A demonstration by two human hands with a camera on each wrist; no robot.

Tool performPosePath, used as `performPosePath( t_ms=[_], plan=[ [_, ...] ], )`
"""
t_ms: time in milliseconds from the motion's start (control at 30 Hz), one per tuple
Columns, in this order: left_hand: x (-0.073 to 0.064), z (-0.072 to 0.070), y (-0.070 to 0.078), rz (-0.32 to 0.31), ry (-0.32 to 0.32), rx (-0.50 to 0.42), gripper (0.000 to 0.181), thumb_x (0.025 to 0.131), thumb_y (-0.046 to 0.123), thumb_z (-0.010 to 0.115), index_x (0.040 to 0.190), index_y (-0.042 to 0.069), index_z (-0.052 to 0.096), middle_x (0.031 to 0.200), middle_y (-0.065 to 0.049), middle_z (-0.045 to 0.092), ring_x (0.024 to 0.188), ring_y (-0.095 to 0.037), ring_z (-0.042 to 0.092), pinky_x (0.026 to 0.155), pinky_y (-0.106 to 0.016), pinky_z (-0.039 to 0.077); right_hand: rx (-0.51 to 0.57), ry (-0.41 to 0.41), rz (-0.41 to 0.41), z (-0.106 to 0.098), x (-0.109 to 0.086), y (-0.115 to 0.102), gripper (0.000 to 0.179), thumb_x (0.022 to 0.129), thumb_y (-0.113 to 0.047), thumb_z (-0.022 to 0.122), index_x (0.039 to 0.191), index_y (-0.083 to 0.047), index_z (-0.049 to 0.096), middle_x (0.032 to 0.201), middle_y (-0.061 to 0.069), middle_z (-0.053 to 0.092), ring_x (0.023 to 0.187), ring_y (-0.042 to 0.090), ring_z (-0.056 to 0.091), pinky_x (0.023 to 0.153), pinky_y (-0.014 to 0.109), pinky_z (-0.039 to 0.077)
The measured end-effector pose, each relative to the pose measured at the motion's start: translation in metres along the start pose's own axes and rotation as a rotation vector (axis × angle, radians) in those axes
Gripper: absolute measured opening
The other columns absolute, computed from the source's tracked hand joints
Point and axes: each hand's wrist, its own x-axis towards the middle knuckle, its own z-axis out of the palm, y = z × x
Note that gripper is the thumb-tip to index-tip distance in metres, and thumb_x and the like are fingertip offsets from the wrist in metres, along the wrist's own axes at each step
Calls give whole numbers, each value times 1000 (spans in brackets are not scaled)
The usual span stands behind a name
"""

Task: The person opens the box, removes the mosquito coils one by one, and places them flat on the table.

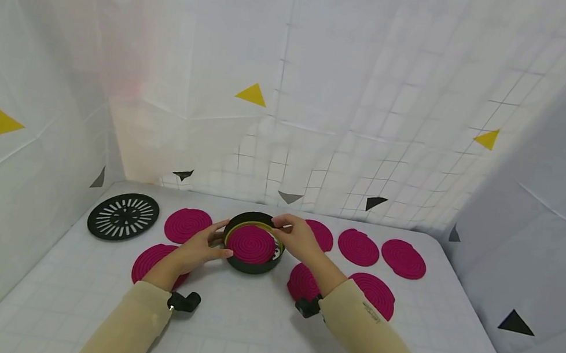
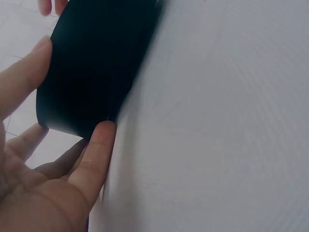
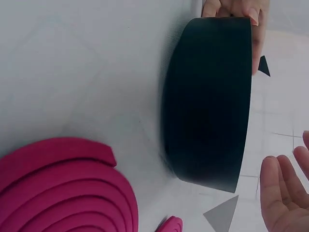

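Observation:
A black round mosquito coil holder (image 1: 240, 265) with a yellow inner ring stands on the table. One magenta mosquito coil (image 1: 251, 244) lies inside it, and some of the bottom shows at the right. My left hand (image 1: 195, 253) holds the holder from its left side, fingers and thumb spread round the wall; the left wrist view has the fingertips against the dark wall (image 2: 91, 72). Over the right rim is my right hand (image 1: 299, 239). In the right wrist view its loosely bent fingers (image 3: 273, 186) are apart from the holder, with nothing between them.
A black slotted lid (image 1: 99, 223) lies at the far left. Two coils lie left of the holder, one (image 1: 188, 226) behind the other, partly under my left forearm. Several more coils (image 1: 403, 259) lie to the right, some partly hidden by my right arm. White sheeting (image 1: 316, 163) encloses the table.

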Motion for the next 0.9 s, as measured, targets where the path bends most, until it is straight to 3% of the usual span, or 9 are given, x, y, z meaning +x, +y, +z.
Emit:
performPosePath(
  t_ms=[333,700,900],
  plan=[
    [2,0,-1,-11,4,12,92,84,30,82,158,32,28,158,-15,35,148,-35,29,113,-60,30,32,-104,17,11,15,3,36,95,-11,68,129,1,62,121,15,64,106,23,63,84,33,56],
    [1,0,-3,-2,-2,-6,93,82,33,84,158,32,29,157,-15,37,147,-35,30,113,-59,31,-1,-161,107,20,25,-2,44,95,-16,68,135,0,58,131,14,61,119,28,57,99,42,50],
    [1,0,-3,-3,-4,-13,93,82,33,84,158,33,29,158,-15,36,147,-35,29,113,-60,30,-35,-174,139,26,31,-3,46,94,-19,70,135,0,58,132,16,60,123,31,56,101,44,49]
  ],
)
